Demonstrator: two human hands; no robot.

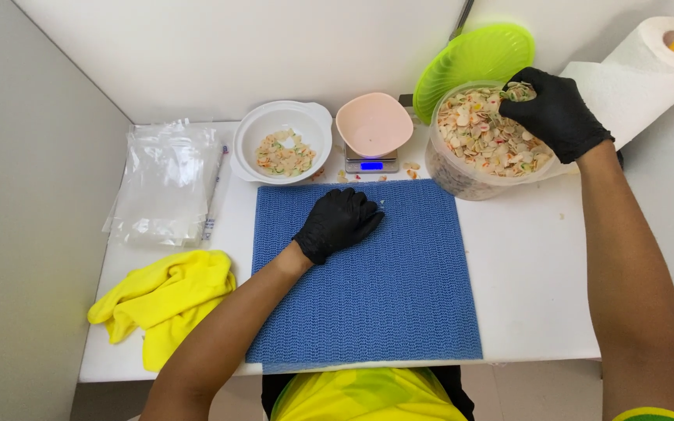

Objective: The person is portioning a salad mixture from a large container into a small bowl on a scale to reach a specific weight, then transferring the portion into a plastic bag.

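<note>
My right hand (553,109), in a black glove, reaches into a clear round tub (462,178) full of pale, multicoloured chips and pinches a few of them at its far rim. My left hand (338,221), also gloved in black, rests palm down with fingers curled on the top edge of a blue mesh mat (376,296). A pink bowl (374,123) sits on a small digital scale (371,164) with a lit blue display, just beyond the mat. To its left a white bowl (271,125) holds a small heap of the same chips.
The tub's green lid (473,58) leans against the wall behind it. A paper towel roll (649,66) stands at the far right. A stack of clear plastic bags (164,183) and a yellow cloth (167,300) lie at the left. Loose chips (410,167) lie by the scale.
</note>
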